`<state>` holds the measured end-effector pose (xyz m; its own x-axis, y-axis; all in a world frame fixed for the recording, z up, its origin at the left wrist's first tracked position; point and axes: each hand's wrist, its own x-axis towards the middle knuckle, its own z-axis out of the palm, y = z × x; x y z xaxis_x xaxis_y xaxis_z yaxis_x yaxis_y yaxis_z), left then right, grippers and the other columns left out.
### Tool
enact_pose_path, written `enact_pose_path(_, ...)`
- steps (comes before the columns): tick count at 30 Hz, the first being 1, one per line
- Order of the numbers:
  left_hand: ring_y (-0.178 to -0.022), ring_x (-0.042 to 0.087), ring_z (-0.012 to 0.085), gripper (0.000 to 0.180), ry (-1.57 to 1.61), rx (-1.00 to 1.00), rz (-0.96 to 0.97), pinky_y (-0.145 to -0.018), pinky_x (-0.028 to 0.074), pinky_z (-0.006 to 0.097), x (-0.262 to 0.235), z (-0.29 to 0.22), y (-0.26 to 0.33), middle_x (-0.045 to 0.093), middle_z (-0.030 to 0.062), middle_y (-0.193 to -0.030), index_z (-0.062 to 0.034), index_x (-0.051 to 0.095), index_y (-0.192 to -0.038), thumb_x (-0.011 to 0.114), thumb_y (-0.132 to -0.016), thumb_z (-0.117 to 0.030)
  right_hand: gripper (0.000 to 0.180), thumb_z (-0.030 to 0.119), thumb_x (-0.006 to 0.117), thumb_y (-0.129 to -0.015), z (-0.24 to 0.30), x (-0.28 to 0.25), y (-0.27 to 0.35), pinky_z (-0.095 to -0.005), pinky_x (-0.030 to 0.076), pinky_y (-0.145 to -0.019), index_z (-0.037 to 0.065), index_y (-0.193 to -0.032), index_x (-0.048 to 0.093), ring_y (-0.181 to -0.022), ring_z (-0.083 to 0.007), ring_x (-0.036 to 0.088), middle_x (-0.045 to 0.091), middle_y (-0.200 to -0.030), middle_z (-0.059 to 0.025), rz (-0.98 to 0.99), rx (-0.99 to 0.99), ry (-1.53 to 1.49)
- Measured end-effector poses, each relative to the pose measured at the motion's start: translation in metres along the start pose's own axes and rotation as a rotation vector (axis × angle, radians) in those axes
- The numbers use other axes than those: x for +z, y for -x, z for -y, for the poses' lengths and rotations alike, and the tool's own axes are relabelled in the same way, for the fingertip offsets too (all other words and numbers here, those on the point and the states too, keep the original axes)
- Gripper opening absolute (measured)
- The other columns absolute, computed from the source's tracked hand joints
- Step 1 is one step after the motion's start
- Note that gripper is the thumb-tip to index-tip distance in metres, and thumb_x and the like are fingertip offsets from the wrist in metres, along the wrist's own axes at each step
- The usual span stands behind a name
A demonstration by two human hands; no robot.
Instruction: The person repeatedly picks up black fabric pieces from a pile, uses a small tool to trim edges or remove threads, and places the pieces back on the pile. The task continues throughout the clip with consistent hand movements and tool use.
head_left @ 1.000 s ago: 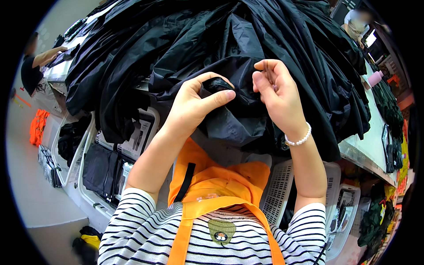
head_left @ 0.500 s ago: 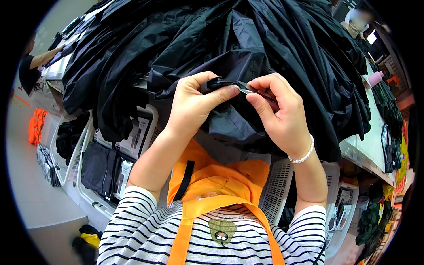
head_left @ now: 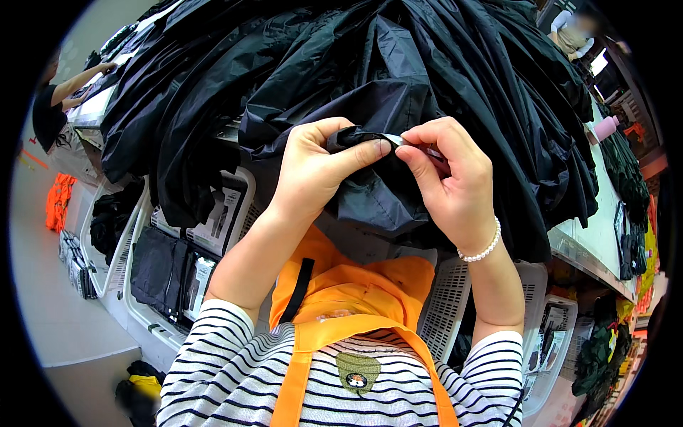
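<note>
A big heap of thin black fabric (head_left: 384,192) hangs toward me over the table. My left hand (head_left: 313,167) pinches an edge of it between thumb and bent forefinger, and a small fold stands up there. Close against that fold is my right hand (head_left: 455,174), closed around small thread snips (head_left: 393,139). Their silver tip meets the fabric edge beside my left thumb. Most of their dark red handle is hidden in my palm. Whether the blades are apart cannot be made out.
White plastic baskets (head_left: 447,306) stand below on both sides; those at left hold black cloth and flat packs (head_left: 160,270). A pale table (head_left: 594,245) runs along the right, with a pink bottle (head_left: 606,128). One person (head_left: 53,114) works at far left, another (head_left: 573,35) at far right.
The silver tip has turned and now lies against the fabric edge, with my right fingers shifted slightly. Both co-workers have moved their arms. The fabric heap has hardly moved.
</note>
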<state>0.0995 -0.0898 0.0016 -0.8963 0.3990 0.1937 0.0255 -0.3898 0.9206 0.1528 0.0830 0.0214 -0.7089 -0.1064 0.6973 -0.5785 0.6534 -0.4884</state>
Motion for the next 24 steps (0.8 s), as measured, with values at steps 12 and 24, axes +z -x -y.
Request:
enact_pose_path(12, -0.091, 0.057, 0.0219, 0.027, -0.595, 0.413, 1.230, -0.083, 0.037, 0.038, 0.123, 0.172, 0.107, 0.066, 0.0021, -0.076, -0.0107, 0.070, -0.078, 0.076, -0.063, -0.033, 0.013, 0.007, 0.053, -0.087, -0.006, 0.043, -0.067, -0.0422, 0.051, -0.074, -0.001, -0.088, 0.062, -0.081, -0.0360, 0.064, 0.064, -0.086, -0.0195, 0.460, -0.042, 0.218)
enact_pose_path(24, -0.126, 0.035, 0.0370, 0.073, -1.494, 0.702, -0.719, -0.105, 0.029, 0.043, -0.148, 0.036, 0.028, 0.039, 0.0180, -0.133, -0.0056, 0.047, -0.127, 0.081, -0.064, -0.016, 0.021, 0.012, 0.062, -0.088, -0.119, 0.031, -0.029, -0.0412, 0.045, -0.061, -0.005, -0.078, 0.056, -0.068, -0.0399, 0.057, 0.060, -0.074, -0.0222, 0.348, 0.249, 0.284)
